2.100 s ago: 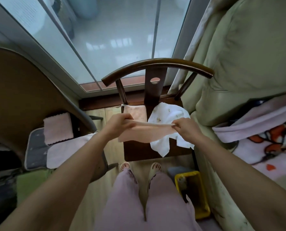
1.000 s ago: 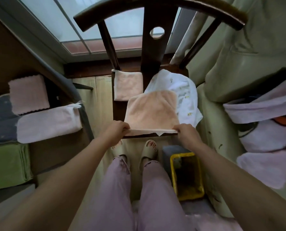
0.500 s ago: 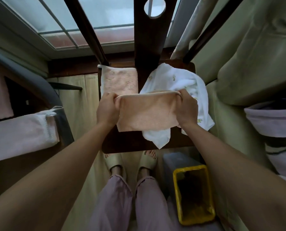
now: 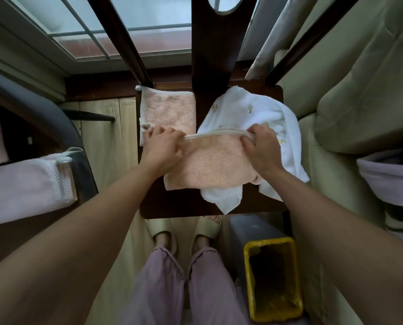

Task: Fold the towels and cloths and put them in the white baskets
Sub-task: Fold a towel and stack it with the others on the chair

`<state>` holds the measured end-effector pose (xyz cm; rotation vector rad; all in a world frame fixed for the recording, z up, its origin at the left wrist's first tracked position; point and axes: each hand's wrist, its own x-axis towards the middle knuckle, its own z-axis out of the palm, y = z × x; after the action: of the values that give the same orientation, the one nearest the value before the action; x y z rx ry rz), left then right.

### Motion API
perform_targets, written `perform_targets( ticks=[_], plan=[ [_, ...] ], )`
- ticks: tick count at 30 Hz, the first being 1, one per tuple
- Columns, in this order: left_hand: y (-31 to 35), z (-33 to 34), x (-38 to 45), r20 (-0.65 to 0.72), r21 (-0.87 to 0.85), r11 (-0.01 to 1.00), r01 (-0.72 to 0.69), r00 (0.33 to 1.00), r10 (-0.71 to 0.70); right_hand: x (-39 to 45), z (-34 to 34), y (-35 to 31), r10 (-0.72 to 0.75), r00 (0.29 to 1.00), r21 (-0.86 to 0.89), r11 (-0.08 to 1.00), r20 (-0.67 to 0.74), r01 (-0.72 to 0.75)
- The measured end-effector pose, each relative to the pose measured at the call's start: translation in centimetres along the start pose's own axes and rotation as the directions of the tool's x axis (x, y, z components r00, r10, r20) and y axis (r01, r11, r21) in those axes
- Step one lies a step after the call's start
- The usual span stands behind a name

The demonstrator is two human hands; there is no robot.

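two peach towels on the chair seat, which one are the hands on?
The near peach towel, lying partly over the white cloth: left hand and right hand both pinch its far edge. The other peach towel lies flat at the seat's back-left corner, ungripped.

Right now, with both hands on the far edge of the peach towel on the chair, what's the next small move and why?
Probably lay that edge flat and let go. The left hand and right hand pinch the peach towel at its far edge, doubled over on the white cloth on the chair seat. A folded peach towel lies beside it.
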<state>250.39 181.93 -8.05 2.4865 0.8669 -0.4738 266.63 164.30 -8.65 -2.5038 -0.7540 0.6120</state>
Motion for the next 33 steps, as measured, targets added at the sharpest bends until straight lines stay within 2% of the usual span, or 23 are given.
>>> perform_targets(
  ticks=[3,5,7,9,11,13,16,19,21,23,26,28,30,32,33],
  plan=[
    [0.8,-0.9,0.0,0.087,-0.054,0.994,-0.093,0.991,0.098,0.0,-1.5,-1.1,0.080,0.997,0.308,0.948,0.008,-0.079],
    [1.2,-1.4,-0.2,0.128,-0.084,0.981,-0.174,0.975,0.184,-0.5,-2.9,-2.3,0.107,0.994,0.405,0.909,0.007,-0.101],
    [1.8,-1.9,-0.5,0.137,-0.229,0.949,-0.217,0.958,0.252,-1.0,-4.3,-3.4,0.129,0.991,0.465,0.877,0.017,-0.122],
    [2.9,-2.9,-1.0,0.109,-0.453,0.870,-0.194,0.957,0.270,-1.3,-5.7,-4.3,0.125,0.991,0.509,0.851,0.038,-0.127],
    [4.6,-4.4,-1.3,0.053,-0.580,0.790,-0.199,0.959,0.280,-1.5,-6.8,-5.3,0.073,0.994,0.525,0.845,0.076,-0.102],
    [6.4,-6.0,-1.4,0.007,-0.651,0.730,-0.208,0.960,0.281,-1.7,-7.7,-6.3,0.014,0.992,0.541,0.837,0.128,-0.082],
    [8.0,-7.4,-1.5,0.040,-0.753,0.643,-0.143,0.965,0.261,-1.6,-9.0,-7.4,-0.005,0.982,0.591,0.799,0.187,-0.108],
    [8.3,-7.7,-1.6,0.054,-0.773,0.623,-0.120,0.966,0.253,-1.4,-9.9,-7.3,0.005,0.972,0.596,0.789,0.235,-0.148],
    [8.3,-7.9,-1.6,0.023,-0.809,0.576,-0.115,0.973,0.228,-1.5,-10.2,-6.7,0.001,0.957,0.634,0.748,0.290,-0.193],
    [8.2,-8.1,-1.6,-0.012,-0.830,0.547,-0.106,0.985,0.173,-1.7,-10.3,-6.3,0.016,0.963,0.653,0.732,0.269,-0.195],
    [8.2,-7.9,-1.3,-0.043,-0.796,0.588,-0.142,0.983,0.179,-2.0,-9.9,-6.8,0.006,0.999,0.579,0.815,0.046,-0.032],
    [8.0,-7.7,-1.4,0.001,-0.758,0.636,-0.144,0.975,0.222,-2.1,-9.6,-7.1,-0.061,0.993,0.443,0.891,-0.097,0.098],
    [7.4,-7.6,-1.5,0.125,-0.690,0.715,-0.115,0.954,0.274,-2.1,-9.5,-6.9,-0.180,0.969,0.154,0.966,-0.169,0.206],
    [6.5,-8.0,-1.9,0.293,-0.585,0.807,-0.082,0.907,0.304,-2.1,-9.5,-6.2,-0.253,0.954,-0.134,0.963,-0.159,0.233],
    [6.1,-8.2,-2.1,0.371,-0.540,0.840,-0.050,0.882,0.290,-2.2,-9.5,-5.9,-0.262,0.955,-0.215,0.949,-0.136,0.229]
  ],
)
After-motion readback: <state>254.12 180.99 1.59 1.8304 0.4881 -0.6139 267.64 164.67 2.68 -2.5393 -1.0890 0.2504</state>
